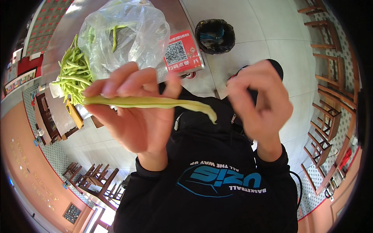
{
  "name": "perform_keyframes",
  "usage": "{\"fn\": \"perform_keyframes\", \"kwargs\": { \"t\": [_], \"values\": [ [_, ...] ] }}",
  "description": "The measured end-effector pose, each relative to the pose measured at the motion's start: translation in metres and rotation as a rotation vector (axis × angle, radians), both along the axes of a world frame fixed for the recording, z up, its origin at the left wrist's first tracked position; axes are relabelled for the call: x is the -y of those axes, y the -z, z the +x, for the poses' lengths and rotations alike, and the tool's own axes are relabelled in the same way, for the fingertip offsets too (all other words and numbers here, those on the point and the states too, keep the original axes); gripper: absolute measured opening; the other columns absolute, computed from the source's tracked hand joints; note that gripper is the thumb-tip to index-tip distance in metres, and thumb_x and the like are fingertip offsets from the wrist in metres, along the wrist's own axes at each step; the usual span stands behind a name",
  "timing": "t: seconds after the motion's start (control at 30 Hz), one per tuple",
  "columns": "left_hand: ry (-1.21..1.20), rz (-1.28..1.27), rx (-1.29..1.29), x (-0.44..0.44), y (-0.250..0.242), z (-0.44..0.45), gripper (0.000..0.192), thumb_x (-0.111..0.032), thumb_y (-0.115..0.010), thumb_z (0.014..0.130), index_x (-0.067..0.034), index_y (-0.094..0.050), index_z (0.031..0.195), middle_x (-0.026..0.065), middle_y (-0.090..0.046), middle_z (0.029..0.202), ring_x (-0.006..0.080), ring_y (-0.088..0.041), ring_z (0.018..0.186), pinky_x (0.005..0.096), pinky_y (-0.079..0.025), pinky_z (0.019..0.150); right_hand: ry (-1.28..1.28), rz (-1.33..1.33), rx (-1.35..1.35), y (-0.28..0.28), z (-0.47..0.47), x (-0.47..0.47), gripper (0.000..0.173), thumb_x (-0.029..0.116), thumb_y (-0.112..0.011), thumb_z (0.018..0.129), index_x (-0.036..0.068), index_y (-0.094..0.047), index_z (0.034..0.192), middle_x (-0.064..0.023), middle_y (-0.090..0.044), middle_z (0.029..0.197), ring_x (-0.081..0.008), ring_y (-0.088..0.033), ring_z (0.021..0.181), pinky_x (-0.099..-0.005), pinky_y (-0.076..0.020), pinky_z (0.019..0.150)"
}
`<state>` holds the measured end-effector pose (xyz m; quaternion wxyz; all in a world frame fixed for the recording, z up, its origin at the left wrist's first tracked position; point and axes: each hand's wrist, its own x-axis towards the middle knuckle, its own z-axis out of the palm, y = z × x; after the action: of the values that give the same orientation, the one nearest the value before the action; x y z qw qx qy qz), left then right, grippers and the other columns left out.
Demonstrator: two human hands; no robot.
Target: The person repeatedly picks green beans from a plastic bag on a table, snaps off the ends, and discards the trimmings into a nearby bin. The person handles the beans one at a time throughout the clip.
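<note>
My left hand (137,116) pinches one end of a long pale green bean pod (145,102) between thumb and fingers. The pod lies nearly level above my lap, its free, curved tip pointing right. Apart from it, my right hand (262,102) is raised with curled fingers, the thumb close to the forefinger. It is blurred, and nothing shows in its grasp. Past my left hand, a heap of green beans (75,72) rests on the table (62,35). Beside the heap, a clear plastic bag (140,38) holds a few more beans.
A red card (182,51) with a printed code lies at the table's near right corner. A bin with a black liner (214,36) stands on the tiled floor beside the table. Wooden chairs (329,119) line the right wall; more stand lower left.
</note>
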<state>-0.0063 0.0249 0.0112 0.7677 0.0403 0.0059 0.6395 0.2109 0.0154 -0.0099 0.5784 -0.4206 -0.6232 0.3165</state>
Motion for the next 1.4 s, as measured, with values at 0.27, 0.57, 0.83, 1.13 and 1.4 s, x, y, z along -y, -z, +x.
{"fn": "perform_keyframes", "kwargs": {
  "t": [0.27,0.57,0.83,1.13,1.4],
  "values": [
    [-0.062,-0.162,0.266,-0.022,-0.011,-0.029,0.006,-0.018,-0.075,0.102,-0.012,-0.073,0.104,0.0001,-0.059,0.1,0.0143,-0.058,0.094,0.0369,-0.046,0.1,0.039,-0.573,0.403,0.087,0.053,-0.015,0.101,0.002,-0.075,0.091,0.012,-0.018,0.173,-0.0157,-0.04,0.17,-0.0348,-0.05,0.147,-0.0433,-0.0497,0.111],
    [-0.082,-0.217,0.352,-0.024,-0.005,-0.016,0.004,-0.015,-0.075,0.101,-0.013,-0.072,0.104,-0.001,-0.058,0.097,0.0134,-0.058,0.094,0.0394,-0.045,0.105,-0.388,-0.066,-0.113,0.028,-0.03,0.04,0.059,0.014,-0.096,0.075,-0.001,-0.072,0.127,-0.0167,-0.078,0.118,-0.0303,-0.077,0.1,-0.0381,-0.062,0.085],
    [-0.084,-0.115,0.227,-0.017,0.011,-0.012,0.011,-0.019,-0.072,0.103,-0.015,-0.069,0.113,-0.0018,-0.061,0.107,0.014,-0.06,0.105,0.0468,-0.038,0.119,-0.115,0.128,-0.212,0.001,-0.033,0.032,0.04,0.013,-0.09,0.082,-0.003,-0.076,0.116,-0.0133,-0.074,0.101,-0.0242,-0.07,0.083,-0.0327,-0.0548,0.07],
    [-0.283,0.297,-0.974,0.027,-0.019,-0.075,0.04,-0.04,-0.058,0.11,-0.011,-0.06,0.138,0.0057,-0.057,0.126,0.0253,-0.055,0.12,0.0603,-0.047,0.109,-0.196,-0.126,-0.181,-0.013,-0.006,0.016,0.028,0.014,-0.078,0.099,-0.011,-0.073,0.109,-0.0158,-0.077,0.097,-0.0173,-0.061,0.075,-0.0288,-0.047,0.065],
    [0.091,0.402,-1.221,0.016,-0.011,0.013,0.043,-0.031,-0.072,0.1,0.011,-0.078,0.108,0.0242,-0.067,0.12,0.0331,-0.067,0.113,0.0434,-0.055,0.101,-0.287,-0.269,-0.227,-0.014,-0.024,0.029,0.021,0.009,-0.088,0.085,0.001,-0.077,0.101,-0.0101,-0.071,0.089,-0.0254,-0.069,0.077,-0.0335,-0.0529,0.068]
  ]
}}
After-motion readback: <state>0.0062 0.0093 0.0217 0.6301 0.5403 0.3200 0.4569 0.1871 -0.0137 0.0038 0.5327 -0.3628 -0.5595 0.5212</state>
